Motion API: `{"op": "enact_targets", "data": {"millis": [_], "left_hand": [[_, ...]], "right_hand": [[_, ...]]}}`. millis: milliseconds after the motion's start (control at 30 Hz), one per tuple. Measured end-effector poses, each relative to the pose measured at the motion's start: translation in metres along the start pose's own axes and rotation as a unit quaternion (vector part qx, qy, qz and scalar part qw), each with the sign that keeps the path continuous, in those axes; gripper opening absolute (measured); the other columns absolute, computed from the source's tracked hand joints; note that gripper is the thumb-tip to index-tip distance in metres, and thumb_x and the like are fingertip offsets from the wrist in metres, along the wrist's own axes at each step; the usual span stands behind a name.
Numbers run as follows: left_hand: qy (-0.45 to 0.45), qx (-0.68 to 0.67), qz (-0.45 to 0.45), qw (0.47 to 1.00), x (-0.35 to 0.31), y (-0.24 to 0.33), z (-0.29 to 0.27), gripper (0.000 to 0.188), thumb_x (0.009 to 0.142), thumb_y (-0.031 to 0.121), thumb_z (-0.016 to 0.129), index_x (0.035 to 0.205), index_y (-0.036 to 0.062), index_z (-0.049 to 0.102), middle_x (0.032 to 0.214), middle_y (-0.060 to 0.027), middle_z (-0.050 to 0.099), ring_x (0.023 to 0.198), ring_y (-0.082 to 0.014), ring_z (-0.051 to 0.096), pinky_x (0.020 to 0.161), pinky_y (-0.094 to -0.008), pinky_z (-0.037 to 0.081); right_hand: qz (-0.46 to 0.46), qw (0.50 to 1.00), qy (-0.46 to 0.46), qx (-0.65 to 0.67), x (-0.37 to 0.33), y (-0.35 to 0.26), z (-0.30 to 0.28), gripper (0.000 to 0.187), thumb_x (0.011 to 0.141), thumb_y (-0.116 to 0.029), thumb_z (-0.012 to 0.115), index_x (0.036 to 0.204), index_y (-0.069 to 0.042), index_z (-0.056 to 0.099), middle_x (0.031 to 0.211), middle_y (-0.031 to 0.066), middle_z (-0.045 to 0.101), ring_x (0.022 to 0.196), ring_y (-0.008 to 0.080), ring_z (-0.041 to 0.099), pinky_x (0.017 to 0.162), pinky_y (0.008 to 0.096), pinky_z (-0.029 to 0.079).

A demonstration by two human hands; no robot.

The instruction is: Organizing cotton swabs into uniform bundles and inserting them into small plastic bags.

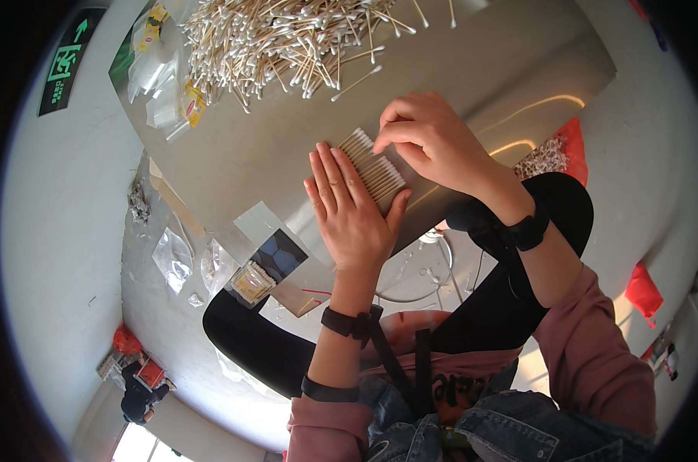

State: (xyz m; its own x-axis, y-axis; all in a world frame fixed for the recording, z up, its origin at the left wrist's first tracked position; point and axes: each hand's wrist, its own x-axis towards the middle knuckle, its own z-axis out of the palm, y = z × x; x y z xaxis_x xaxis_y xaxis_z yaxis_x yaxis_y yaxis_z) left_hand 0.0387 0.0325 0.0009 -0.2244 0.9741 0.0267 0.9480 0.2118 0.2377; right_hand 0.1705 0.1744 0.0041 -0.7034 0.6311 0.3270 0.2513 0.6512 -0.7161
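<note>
My left hand (350,215) lies flat on a row of cotton swabs (381,182) on the metal table, fingers stretched out and thumb along the row's near end. The palm and fingers hide the swabs' lower ends. White tips line up along the row's right side, with a small break near the middle. At that break my right hand (434,142) is bent in a pinch, its fingertips at the swab tips. It seems to have a single swab by the tip, mostly hidden. A large loose heap of cotton swabs (287,42) spreads over the table's far side.
Clear plastic bags with yellow labels (193,104) lie at the table's (241,154) far left. A packed pouch of swabs (253,282) sits at the near left edge. A red bag of swabs (572,150) is right of the table. Another person (139,389) is far off, lower left.
</note>
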Motion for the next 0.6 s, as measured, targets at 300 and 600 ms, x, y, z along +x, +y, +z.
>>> {"op": "enact_targets", "data": {"millis": [300,600], "left_hand": [[-0.003,-0.001,-0.003,1.000,0.000,0.000,0.000,0.106,0.093,0.067,0.055,0.155,-0.0109,0.022,0.162,-0.0295,0.023,0.154,-0.0412,0.017,0.124,-0.0538,0.016],[-0.007,-0.012,-0.008,1.000,0.000,0.001,0.000,0.105,0.093,0.067,0.054,0.156,-0.0112,0.021,0.163,-0.0299,0.021,0.155,-0.0413,0.014,0.124,-0.0537,0.014]], "right_hand": [[0.017,1.000,0.009,0.018,0.003,-0.001,0.002,0.014,0.081,0.000,0.067,0.081,-0.013,0.071,0.090,-0.0019,0.063,0.089,0.0193,0.061,0.086,0.0360,0.043],[0.012,0.999,0.035,0.020,0.017,-0.005,0.018,0.012,0.080,-0.002,0.072,0.086,-0.012,0.069,0.097,-0.0014,0.063,0.086,0.0211,0.060,0.083,0.0368,0.045]]}}
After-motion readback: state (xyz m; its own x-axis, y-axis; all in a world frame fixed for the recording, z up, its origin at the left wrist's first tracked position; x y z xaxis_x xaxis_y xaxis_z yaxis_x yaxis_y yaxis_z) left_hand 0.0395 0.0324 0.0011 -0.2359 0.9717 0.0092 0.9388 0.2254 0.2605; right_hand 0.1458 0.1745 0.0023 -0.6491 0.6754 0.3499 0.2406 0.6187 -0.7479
